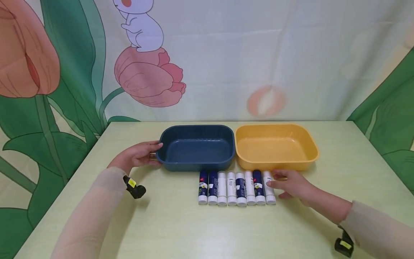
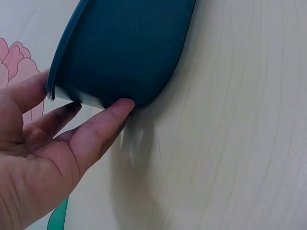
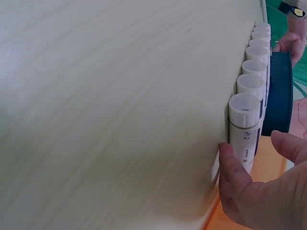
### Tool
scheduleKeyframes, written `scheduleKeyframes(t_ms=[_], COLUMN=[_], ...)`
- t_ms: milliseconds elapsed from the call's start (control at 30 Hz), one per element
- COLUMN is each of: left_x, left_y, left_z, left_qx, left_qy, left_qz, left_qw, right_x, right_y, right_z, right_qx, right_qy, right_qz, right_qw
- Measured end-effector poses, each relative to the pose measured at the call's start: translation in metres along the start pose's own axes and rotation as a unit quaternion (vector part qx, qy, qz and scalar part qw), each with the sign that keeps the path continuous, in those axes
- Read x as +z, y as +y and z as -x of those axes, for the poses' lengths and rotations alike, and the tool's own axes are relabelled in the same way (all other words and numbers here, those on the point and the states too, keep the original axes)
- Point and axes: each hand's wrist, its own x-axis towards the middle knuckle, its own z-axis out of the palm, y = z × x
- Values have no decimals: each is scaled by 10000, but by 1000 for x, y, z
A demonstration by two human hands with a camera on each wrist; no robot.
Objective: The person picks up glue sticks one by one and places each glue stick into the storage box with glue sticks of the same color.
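The rightmost white glue stick [image 1: 270,194] is laid flat, ending a row of eight, white and navy mixed. It is straddled by the spread right hand [image 1: 292,184]; firm contact cannot be told. Behind, the yellow tray [image 1: 275,149] and blue tray [image 1: 197,153], inner floors visible, are set side by side. The blue one is pinched at its end by the left hand [image 1: 138,154]. The pale wood-grain table [image 1: 181,230] is backed by flower-printed cloth [image 1: 220,72].

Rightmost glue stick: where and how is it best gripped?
Probably round the middle of the stick, coming from the right, where the right hand is: its slim barrel lies flat at the row's end, a blue one close on its left, none on its right.
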Motion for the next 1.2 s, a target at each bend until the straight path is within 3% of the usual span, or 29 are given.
scheduleKeyframes(t_ms=[467, 767, 1033, 1200], left_x=[-1, 0, -1, -2], left_y=[1, 2, 1, 1], left_z=[4, 3, 1, 2], left_qx=[-92, -97, -113, 90], left_qy=[60, 97, 113, -73], left_qz=[156, 190, 92, -83], left_qw=[9998, 9997, 9998, 9999], right_x=[11, 8, 7, 4], right_y=[-2, -12, -13, -11], right_z=[-10, -10, -11, -9], right_qx=[82, -80, 67, 180], right_qy=[217, -34, -96, -139], right_qz=[256, 351, 190, 182], right_qw=[9994, 9993, 9998, 9996])
